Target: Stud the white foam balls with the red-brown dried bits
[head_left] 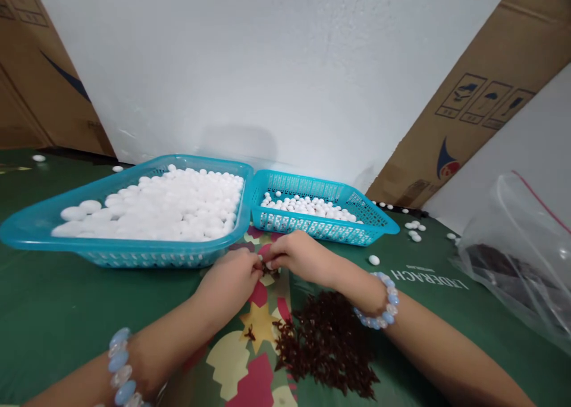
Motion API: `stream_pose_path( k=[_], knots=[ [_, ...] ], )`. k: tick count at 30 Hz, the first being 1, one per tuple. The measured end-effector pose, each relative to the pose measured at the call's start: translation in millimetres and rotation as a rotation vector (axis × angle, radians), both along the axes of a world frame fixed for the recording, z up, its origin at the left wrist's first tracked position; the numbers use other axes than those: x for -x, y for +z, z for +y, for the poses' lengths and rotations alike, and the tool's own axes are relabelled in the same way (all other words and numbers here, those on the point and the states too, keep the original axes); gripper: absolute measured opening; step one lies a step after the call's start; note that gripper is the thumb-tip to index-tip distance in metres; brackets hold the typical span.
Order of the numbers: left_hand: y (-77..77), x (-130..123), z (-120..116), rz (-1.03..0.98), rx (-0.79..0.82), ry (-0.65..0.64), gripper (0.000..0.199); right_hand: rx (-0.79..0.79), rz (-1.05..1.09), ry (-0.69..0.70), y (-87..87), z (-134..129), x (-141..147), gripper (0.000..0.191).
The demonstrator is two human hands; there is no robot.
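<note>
Left hand (head view): the left hand (236,273) comes in from the lower left, fingers curled and bunched up; can't tell if they're actually gripping anything
Right hand: the right hand (303,255) comes from the other side, thumb and fingers drawn together and pointing down, same deal, can't tell what's pinched
Fingertip bits: tiny brown-and-whitish bits (269,268) right between both sets of fingertips, in front of the baskets; too small to make out properly
Brown pile: a heap of dark spiky pieces (330,350) near the right forearm, plus a stray piece (250,334) on the printed yellow star (263,323)
Big basket: the big blue basket (40,240) on the left, loaded with white balls (178,204)
Small basket: the smaller blue basket (289,221) just beside it, way fewer balls
Strays: a loose ball (373,260) near the right wrist, more scattered on the green cover (66,312)
Bag: clear plastic bag (499,213), far right, dark stuff inside
Backdrop: white panel (276,68), cardboard (513,56) both sides
</note>
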State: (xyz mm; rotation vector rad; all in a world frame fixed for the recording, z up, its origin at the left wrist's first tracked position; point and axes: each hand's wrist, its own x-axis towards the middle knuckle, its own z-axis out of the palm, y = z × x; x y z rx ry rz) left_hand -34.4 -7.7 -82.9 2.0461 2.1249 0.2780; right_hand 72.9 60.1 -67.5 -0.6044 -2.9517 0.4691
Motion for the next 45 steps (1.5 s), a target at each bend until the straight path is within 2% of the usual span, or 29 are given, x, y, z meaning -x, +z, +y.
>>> stream_pose_path(
  k=[11, 20, 45],
  knots=[
    [-0.5, 1, 0, 0.028, 0.003, 0.017, 0.023, -0.045, 0.01, 0.046, -6.9, 2, 1, 0.016],
    [0.4, 4, 4, -0.023, 0.011, -0.005, 0.022, -0.069, -0.017, 0.073, -5.4, 2, 3, 0.016],
    [-5.9, 6, 10, -0.149, 0.071, 0.103, 0.022, -0.118, -0.008, 0.072, -6.5, 4, 7, 0.013]
  ],
)
